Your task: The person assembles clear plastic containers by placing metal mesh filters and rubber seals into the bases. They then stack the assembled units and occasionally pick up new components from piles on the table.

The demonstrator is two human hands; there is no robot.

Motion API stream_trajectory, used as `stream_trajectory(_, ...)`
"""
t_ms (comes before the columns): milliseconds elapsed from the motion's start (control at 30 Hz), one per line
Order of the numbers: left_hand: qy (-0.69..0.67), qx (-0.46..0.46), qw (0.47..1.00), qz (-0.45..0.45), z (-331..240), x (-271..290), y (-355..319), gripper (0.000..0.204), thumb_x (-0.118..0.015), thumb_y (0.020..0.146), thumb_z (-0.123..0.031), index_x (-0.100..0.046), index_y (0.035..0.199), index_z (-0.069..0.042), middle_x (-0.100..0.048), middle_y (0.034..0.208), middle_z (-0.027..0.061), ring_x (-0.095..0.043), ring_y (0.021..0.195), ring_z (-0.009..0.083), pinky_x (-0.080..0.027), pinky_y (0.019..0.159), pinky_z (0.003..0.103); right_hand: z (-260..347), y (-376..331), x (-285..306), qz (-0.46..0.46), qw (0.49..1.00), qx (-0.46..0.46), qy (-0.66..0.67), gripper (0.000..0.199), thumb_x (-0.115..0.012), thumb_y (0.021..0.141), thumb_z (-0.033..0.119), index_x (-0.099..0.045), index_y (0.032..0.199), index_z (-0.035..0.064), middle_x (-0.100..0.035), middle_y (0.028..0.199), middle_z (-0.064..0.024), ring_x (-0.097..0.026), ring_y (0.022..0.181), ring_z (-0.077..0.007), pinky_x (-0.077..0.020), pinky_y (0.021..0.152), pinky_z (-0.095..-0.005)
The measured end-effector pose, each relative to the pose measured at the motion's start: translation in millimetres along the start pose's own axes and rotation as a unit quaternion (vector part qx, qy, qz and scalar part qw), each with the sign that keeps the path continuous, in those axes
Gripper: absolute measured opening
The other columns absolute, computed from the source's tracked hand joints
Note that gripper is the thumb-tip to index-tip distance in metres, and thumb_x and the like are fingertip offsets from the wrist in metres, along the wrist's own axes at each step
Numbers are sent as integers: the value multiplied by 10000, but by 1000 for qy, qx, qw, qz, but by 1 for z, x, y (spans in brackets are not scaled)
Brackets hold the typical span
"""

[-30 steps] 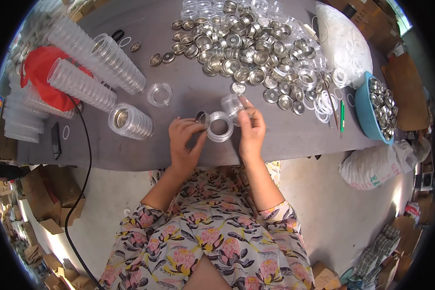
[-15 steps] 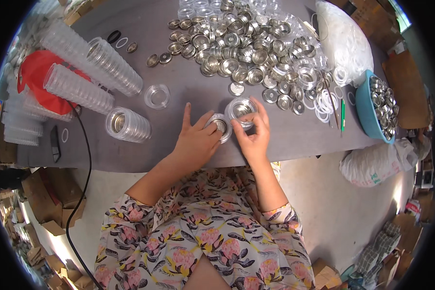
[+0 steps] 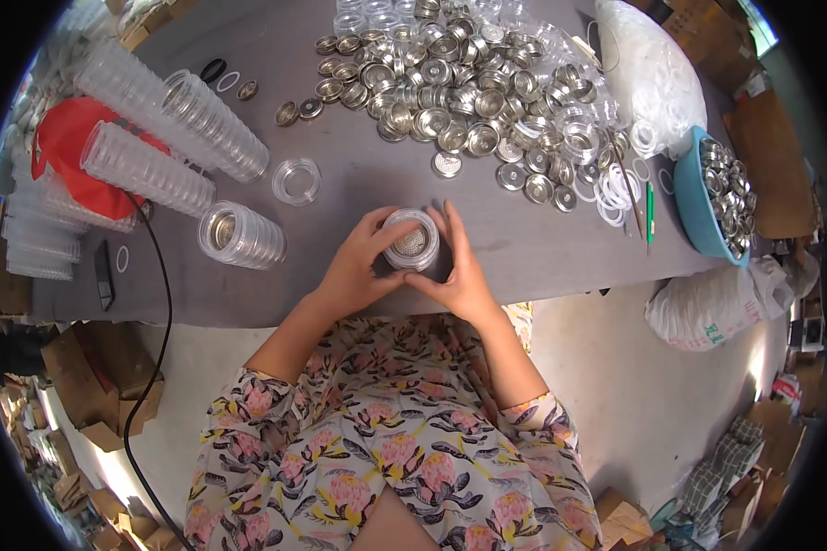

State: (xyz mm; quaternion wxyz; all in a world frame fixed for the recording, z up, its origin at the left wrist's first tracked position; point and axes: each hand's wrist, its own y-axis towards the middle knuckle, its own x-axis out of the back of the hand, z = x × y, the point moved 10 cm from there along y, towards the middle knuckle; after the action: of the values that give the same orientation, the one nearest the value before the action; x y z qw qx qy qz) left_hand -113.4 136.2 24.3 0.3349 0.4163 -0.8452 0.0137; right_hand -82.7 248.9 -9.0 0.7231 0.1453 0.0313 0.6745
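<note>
In front of me on the grey table, my left hand (image 3: 356, 261) and my right hand (image 3: 459, 277) close round a clear round plastic piece (image 3: 432, 256) from its two sides. A metal mesh disc (image 3: 412, 242) shows inside its rim. My left thumb and fingers lie along the left and upper rim; my right fingers curve along the right side. Both thumbs come together at the near edge. Farther left lies a single clear plastic ring-shaped piece (image 3: 297, 182). Beside it, a short stack of clear plastic pieces (image 3: 248, 237) lies tilted, with metal at its open end.
A big heap of metal cups (image 3: 469, 92) covers the far middle. At right are white rings (image 3: 616, 195), a green pen (image 3: 651, 213) and a blue basin (image 3: 698, 216) of metal parts. Tall clear stacks (image 3: 147, 170), a red bag (image 3: 83, 156) and a black cable (image 3: 167, 321) are left.
My right hand has brought its clear plastic piece left, over the mesh piece under my left hand. Both hands now wrap round them together; my left index finger, stretched out before, has curled in.
</note>
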Motion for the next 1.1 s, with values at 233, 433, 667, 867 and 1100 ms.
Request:
stream_trajectory(233,-280,57,953,-101,32,11,-7,515,-717,722,13,-518,1196,-4,-464,1223,87,-463,1153,182,-383,974,305,8,0,-5,4,979,-2,-204,990,-808,628,228,-224,1389,-15,-493,1262,-190,-453,1175,-364,-310,1017,-431)
stream_trajectory(433,-166,-11,960,-225,-29,66,-35,565,-752,681,-8,-533,1202,-17,-478,1236,125,-467,1165,232,-359,998,330,13,2,-11,-8,962,34,-271,849,-799,630,233,-365,1323,7,-532,1207,-160,-485,1138,-322,-327,997,-437)
stream_trajectory(667,229,71,923,-301,-55,202,-81,576,-778,640,-114,-577,1179,-76,-508,1223,169,-502,1124,299,-373,970,365,13,-1,-12,-9,954,49,-296,803,-796,637,234,-400,1302,23,-533,1202,-169,-487,1143,-310,-321,1002,-437)
stream_trajectory(867,292,184,920,-187,-30,205,-78,576,-759,665,-161,-560,1202,-101,-504,1224,178,-490,1120,331,-365,961,382,23,1,-14,13,959,61,-277,760,-782,659,200,-408,1294,17,-534,1196,-187,-494,1137,-313,-349,985,-424)
stream_trajectory(1100,265,61,910,-312,-56,202,-84,553,-731,658,-106,-551,1178,-63,-425,1318,179,-416,1215,337,-323,1013,420,11,37,40,-121,952,71,-272,313,-631,779,91,-583,1082,30,-606,1082,-116,-554,990,-294,-449,850,-378)
